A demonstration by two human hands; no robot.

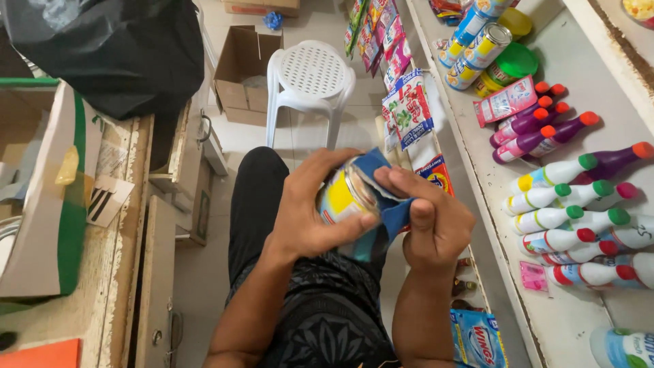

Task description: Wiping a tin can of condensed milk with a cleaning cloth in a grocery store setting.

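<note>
Your left hand (306, 208) is wrapped around a yellow-labelled tin can (344, 197), held at chest height above your lap. Your right hand (426, 218) is closed on a blue cloth (395, 208), pressing it against the can's metal end. White plastic stool (312, 76) stands ahead; shelf (545, 320) of coloured bottles (565, 204) lies to your right.

Tin can (346, 197): lower body hidden under left hand (310, 204); far side covered by blue cloth (388, 197). Cloth partly buried under right hand (429, 218). Both elbows cut by bottom edge. Black bag (116, 48) cropped at top. Blue sachet pack (479, 339) and white bottle (623, 349) cut by bottom edge. Box (41, 197) cut at left edge, contents unseen.
</note>
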